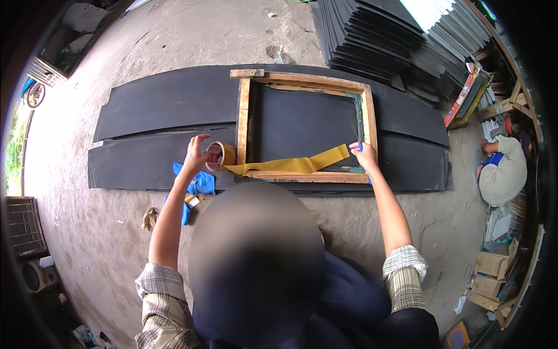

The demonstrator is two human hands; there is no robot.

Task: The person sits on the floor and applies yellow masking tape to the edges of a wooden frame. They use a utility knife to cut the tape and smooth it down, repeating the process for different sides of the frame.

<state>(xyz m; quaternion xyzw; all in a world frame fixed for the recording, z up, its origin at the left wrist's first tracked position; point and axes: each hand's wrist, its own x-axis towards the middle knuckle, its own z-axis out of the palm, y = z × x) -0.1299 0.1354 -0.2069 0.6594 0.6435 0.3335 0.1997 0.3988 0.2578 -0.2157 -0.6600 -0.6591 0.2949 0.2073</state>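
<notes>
Apparently stood on edge to let its yellow strip [293,165] run, a tape roll [226,155] sits at 8 o'clock of the wooden frame [244,116], left hand [196,155] spread loosely beside it; at 4, the right hand [365,157] grips a blue tool [360,147].

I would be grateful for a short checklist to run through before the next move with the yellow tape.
1. Wooden frame lying on the black sheets: ok.
2. Yellow strip joined to the tape roll: ok, it runs from the roll toward the right hand.
3. Strip lying straight and flat: not ok, it bends and ripples along the frame's near side.
4. Slim blue tool in the right hand: ok, though its exact kind is unclear.
5. Left hand gripping the roll firmly: cannot tell, it is beside the roll with fingers spread.
6. Blue cloth clear of the frame: ok.
</notes>
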